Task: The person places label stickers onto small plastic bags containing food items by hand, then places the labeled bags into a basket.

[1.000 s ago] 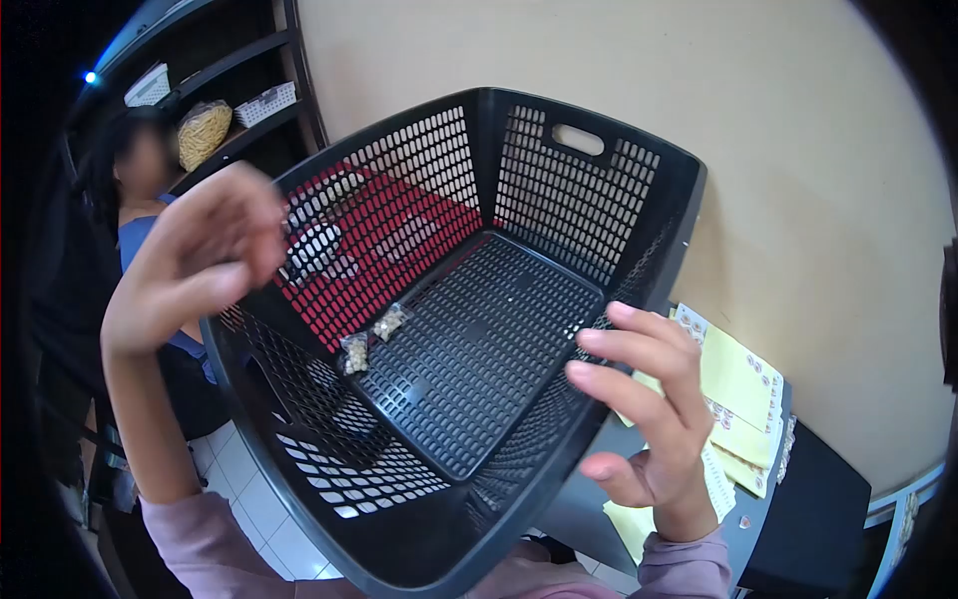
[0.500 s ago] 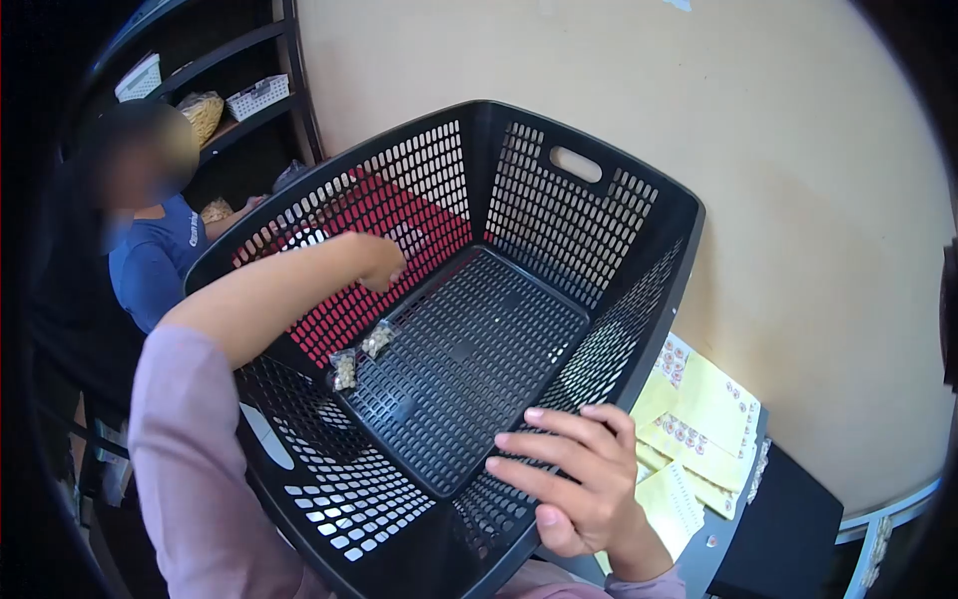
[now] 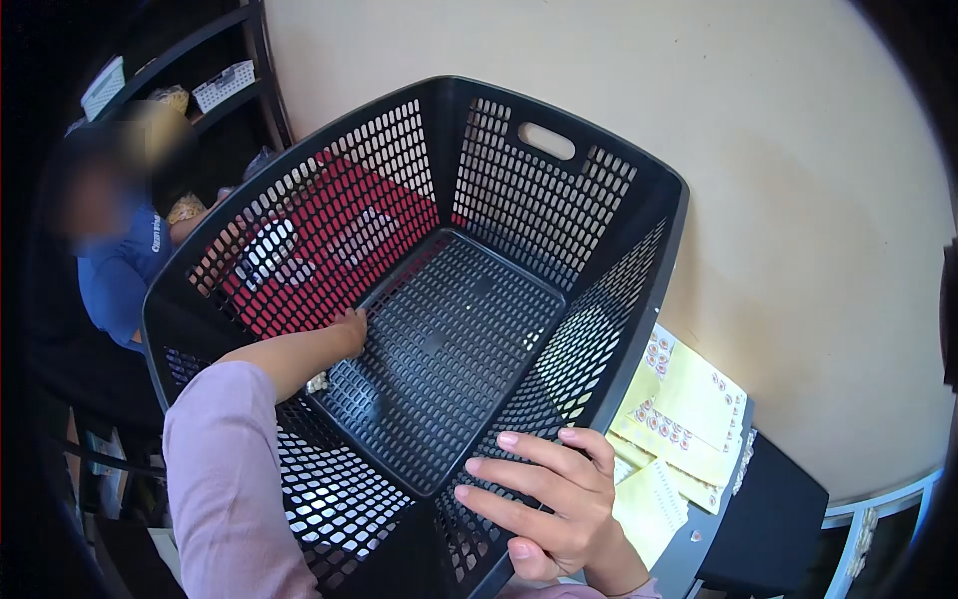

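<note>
A large black plastic basket (image 3: 552, 105) with perforated walls fills the middle of the view, tilted so its inside shows. Reaching into it, my left hand (image 3: 349, 331) is low beside the left wall, its fingers mostly hidden. Just below that wrist a bit of a small clear packet with pale pieces (image 3: 317, 382) shows on the basket's bottom. My right hand (image 3: 549, 494) lies over the near right wall of the basket with its fingers spread, holding nothing.
Yellow sheets with round stickers (image 3: 689, 399) lie on a grey table at the right. A person in a blue shirt (image 3: 125, 275) is at the left, near dark shelves (image 3: 225, 108) with white baskets. Something red shows through the basket's left wall.
My left hand has moved down and left to the packets, which it now mostly covers. The view has shifted slightly, and my right hand keeps its place on the basket.
</note>
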A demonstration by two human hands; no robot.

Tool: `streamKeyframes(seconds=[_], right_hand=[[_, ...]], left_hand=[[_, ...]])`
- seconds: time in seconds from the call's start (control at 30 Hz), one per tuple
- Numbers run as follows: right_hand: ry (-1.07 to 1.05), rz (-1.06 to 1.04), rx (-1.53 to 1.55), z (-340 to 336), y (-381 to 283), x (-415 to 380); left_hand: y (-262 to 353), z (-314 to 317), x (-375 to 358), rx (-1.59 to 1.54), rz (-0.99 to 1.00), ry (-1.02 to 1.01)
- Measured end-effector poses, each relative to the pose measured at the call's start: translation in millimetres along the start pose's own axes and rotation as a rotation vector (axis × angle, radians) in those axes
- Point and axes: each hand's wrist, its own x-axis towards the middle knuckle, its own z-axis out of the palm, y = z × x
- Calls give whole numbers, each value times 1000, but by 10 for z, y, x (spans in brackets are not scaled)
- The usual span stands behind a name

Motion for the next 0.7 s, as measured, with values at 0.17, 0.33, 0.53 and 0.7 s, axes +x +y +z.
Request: streamKeyframes(seconds=[0.17,0.33,0.53,0.7], right_hand=[[7,-11,1,-1,2,6],[50,-47,13,24,30,-31],[333,-176,36,47,178,-168],[624,-48,-29,-127,251,-589]], left_hand=[[-227,-56,368,53,429,55],[-62,-1572,-198,-492,747,8],[192,-3048,-1225,-704,1064,436],[477,-3622,-2070,-709,1147,615]])
